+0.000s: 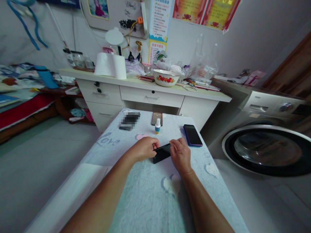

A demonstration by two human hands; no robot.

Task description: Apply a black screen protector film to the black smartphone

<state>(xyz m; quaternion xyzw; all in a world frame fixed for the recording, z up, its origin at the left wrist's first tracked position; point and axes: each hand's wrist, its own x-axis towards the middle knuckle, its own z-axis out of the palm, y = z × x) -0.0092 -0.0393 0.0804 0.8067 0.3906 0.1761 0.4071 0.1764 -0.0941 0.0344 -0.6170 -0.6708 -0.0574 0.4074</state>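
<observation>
A black phone (162, 154) lies over the middle of the cloth-covered table, slightly slanted. My left hand (146, 149) grips its left end, fingers closed with the thumb and fingertips at the edge. At the right end, my right hand (180, 153) has its fingers pinched on the phone's upper corner and covers part of that side. Just beyond the phone stands a small white bottle (157, 127) with a blue and yellow label. Another phone (192, 135), dark with a purple-blue edge, rests to the right of my right hand.
A brown-framed phone or case (157, 118) lies behind the bottle. A partly pixelated dark item (130, 121) is at the table's back left. Behind the table stands a white desk (152, 97) with a flowered bowl (166, 78); a washing machine (267, 142) is on the right.
</observation>
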